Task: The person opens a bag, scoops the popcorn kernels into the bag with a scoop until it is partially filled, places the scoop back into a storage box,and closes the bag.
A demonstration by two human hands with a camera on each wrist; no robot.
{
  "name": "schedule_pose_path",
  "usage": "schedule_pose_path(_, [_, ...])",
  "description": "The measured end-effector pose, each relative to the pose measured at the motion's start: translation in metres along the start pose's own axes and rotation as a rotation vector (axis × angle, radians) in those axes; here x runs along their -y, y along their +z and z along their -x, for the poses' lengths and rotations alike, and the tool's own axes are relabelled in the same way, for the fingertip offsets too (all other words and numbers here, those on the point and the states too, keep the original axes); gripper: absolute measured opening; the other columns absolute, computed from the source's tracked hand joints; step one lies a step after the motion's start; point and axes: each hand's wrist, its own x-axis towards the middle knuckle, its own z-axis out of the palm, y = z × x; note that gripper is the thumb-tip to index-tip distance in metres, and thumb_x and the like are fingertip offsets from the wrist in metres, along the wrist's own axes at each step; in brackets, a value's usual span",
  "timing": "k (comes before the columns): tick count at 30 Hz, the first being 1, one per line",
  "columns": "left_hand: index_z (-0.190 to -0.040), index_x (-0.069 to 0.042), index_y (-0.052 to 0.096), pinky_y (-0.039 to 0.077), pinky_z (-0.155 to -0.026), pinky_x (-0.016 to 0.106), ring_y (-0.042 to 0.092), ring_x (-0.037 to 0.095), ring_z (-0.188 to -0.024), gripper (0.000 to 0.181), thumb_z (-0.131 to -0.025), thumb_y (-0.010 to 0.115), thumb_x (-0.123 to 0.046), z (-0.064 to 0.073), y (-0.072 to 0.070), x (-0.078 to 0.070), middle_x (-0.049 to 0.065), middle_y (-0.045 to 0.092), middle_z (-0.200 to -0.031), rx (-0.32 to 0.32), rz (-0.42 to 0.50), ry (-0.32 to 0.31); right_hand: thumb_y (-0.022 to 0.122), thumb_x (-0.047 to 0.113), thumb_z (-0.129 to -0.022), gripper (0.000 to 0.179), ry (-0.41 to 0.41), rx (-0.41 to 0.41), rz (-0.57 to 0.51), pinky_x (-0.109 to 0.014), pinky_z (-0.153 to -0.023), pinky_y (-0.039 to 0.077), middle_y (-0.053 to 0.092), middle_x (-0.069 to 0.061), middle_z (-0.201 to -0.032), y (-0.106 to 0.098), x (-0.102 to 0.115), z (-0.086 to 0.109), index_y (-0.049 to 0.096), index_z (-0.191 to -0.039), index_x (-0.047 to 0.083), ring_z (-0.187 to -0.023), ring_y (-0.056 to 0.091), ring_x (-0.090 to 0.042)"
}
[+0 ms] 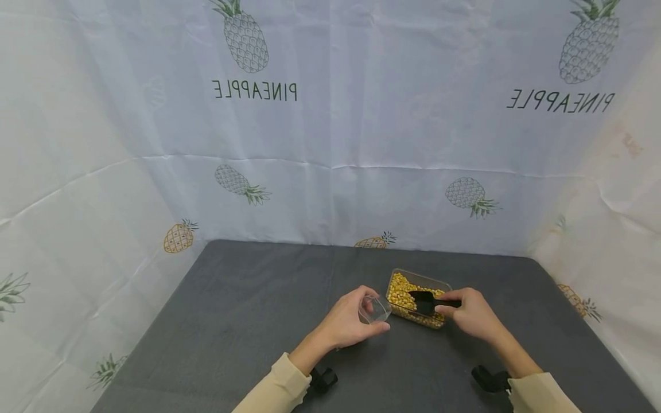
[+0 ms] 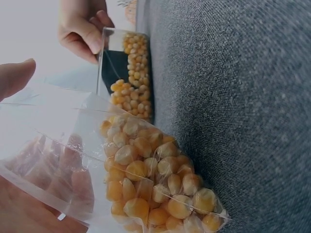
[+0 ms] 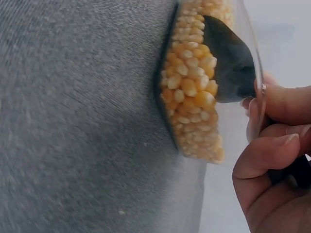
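My left hand [image 1: 346, 322] holds a clear plastic bag [image 1: 378, 310] at its mouth, thumb and fingers spread around it. In the left wrist view, corn kernels [image 2: 150, 172] fill the bag's lower part, close to the table surface. My right hand [image 1: 476, 315] grips the handle of a small black scoop [image 1: 423, 302]. Its blade dips into a clear rectangular container [image 1: 439, 282] of yellow corn kernels [image 1: 400, 291], just right of the bag. In the right wrist view, the scoop [image 3: 231, 60] leans against the kernels inside the container's wall, its tip among them.
Under everything lies a dark grey tablecloth [image 1: 248, 321]. White fabric [image 1: 330, 126] printed with pineapples hangs behind the table and along both sides. One small pale speck [image 3: 121, 212] lies on the cloth near the container. Black wrist straps show at both sleeves.
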Motion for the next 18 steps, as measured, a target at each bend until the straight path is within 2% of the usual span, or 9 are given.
schedule_pose_path(2, [-0.133, -0.011, 0.057, 0.054, -0.078, 0.026, 0.058, 0.003, -0.084, 0.057, -0.09, 0.077, -0.043, 0.0, -0.001, 0.0, -0.005, 0.057, -0.098, 0.001, -0.003, -0.006, 0.072, 0.016, -0.095, 0.029, 0.007, -0.003, -0.006, -0.038, -0.064, 0.045, 0.069, -0.026, -0.116, 0.003, -0.001, -0.001, 0.074, -0.115, -0.004, -0.091, 0.067, -0.028])
schedule_pose_path(6, [-0.133, -0.012, 0.056, 0.054, -0.077, 0.026, 0.058, 0.003, -0.083, 0.057, -0.09, 0.077, -0.043, 0.0, -0.001, -0.001, -0.006, 0.057, -0.099, 0.003, -0.006, -0.017, 0.072, 0.014, -0.095, 0.029, 0.031, -0.008, -0.034, -0.038, -0.062, 0.045, 0.066, -0.03, -0.12, 0.008, -0.002, -0.001, 0.073, -0.117, -0.005, -0.084, 0.065, -0.027])
schedule_pose_path(10, [-0.134, -0.011, 0.056, 0.054, -0.077, 0.026, 0.058, 0.003, -0.083, 0.057, -0.091, 0.077, -0.042, 0.0, -0.001, -0.001, -0.006, 0.056, -0.098, 0.003, -0.007, -0.019, 0.072, 0.016, -0.096, 0.032, 0.048, -0.014, -0.059, -0.038, -0.063, 0.05, 0.066, -0.029, -0.12, 0.013, -0.002, -0.002, 0.072, -0.119, -0.005, -0.081, 0.065, -0.023])
schedule_pose_path(14, [-0.133, -0.011, 0.056, 0.054, -0.077, 0.026, 0.058, 0.003, -0.083, 0.057, -0.091, 0.077, -0.042, 0.0, -0.001, -0.001, -0.004, 0.057, -0.099, 0.005, 0.0, -0.019, 0.072, 0.018, -0.096, 0.032, 0.063, -0.013, -0.076, -0.041, -0.071, 0.056, 0.067, -0.026, -0.118, 0.018, -0.004, -0.002, 0.072, -0.119, -0.005, -0.094, 0.068, -0.03])
schedule_pose_path(18, [-0.133, -0.012, 0.057, 0.054, -0.077, 0.027, 0.058, 0.003, -0.083, 0.056, -0.091, 0.077, -0.042, 0.0, 0.0, -0.001, -0.001, 0.058, -0.1, 0.007, 0.003, -0.021, 0.071, 0.017, -0.096, 0.031, 0.078, -0.019, -0.077, -0.047, -0.077, 0.057, 0.067, -0.026, -0.119, 0.02, -0.004, -0.003, 0.072, -0.119, -0.004, -0.105, 0.065, -0.041])
